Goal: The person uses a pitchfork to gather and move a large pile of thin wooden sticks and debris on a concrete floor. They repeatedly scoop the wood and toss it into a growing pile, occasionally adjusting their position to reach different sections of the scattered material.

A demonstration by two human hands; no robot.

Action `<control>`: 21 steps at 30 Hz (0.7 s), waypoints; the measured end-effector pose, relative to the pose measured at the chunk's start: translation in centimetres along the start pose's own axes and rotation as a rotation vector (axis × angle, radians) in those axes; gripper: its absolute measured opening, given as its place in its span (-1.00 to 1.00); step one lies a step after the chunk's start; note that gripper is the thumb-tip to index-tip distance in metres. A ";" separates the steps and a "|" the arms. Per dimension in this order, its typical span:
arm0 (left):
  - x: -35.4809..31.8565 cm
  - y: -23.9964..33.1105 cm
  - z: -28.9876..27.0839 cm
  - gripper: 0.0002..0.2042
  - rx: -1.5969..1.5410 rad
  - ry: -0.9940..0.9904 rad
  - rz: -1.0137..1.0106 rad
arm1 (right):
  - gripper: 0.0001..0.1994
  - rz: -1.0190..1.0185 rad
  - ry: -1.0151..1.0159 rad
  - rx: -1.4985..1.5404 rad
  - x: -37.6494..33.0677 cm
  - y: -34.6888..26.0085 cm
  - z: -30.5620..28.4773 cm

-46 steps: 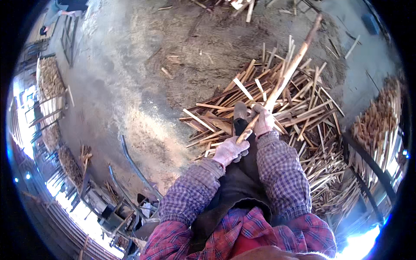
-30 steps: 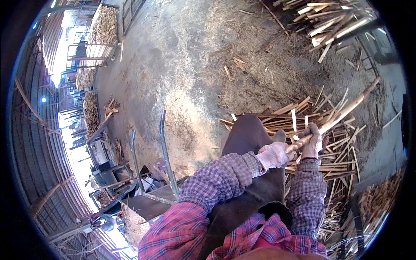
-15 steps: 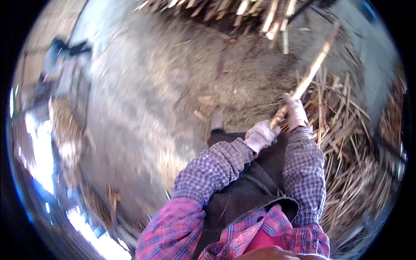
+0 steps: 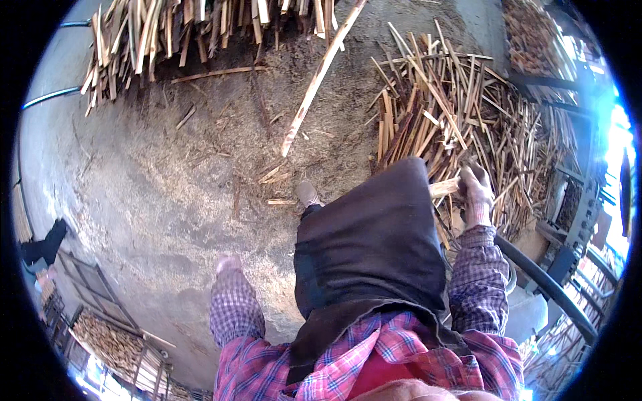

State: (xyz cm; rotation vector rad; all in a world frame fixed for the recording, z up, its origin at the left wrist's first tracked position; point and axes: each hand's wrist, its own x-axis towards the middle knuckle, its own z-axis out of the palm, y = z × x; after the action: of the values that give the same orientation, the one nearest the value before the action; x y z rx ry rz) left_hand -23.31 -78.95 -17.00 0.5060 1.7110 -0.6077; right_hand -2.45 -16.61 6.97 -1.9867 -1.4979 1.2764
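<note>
My right hand, in a light glove, is closed at the edge of a loose pile of wooden strips. A pale wooden strip runs from its fingers toward my dark apron, which hides the strip's other end. Off to my left side hangs my left hand, away from any wood; its fingers are too foreshortened and smeared to read. Ahead of me a long pale stick slants over the floor; whether it touches the ground I cannot tell.
A stack of wooden strips spans the far side. Scraps and sawdust lie on the concrete floor near my shoe. A dark metal bar and machine frame stand at right. Racks of wood are at lower left.
Both hands held a long stick before; now they are apart. The left has dropped back to my left, and the right has moved down to a strip by the pile. The view has turned.
</note>
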 end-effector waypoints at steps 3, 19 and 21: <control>-3.9 3.5 -6.6 -0.48 -0.410 0.090 -0.158 | -0.82 0.061 0.182 -0.102 2.1 3.7 -5.7; 5.8 28.3 -25.4 -0.68 -2.096 -0.683 0.675 | -0.53 0.382 -0.289 0.227 -0.1 7.5 18.9; 3.1 33.4 -25.5 -0.62 -1.805 -0.626 0.271 | -0.54 0.450 -0.214 0.250 -1.3 8.3 18.8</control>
State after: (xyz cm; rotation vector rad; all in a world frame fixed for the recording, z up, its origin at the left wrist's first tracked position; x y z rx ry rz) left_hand -22.23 -36.90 -19.84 -0.6902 0.9629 0.9388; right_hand -12.85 -25.32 -8.47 -2.1376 -0.9319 1.8056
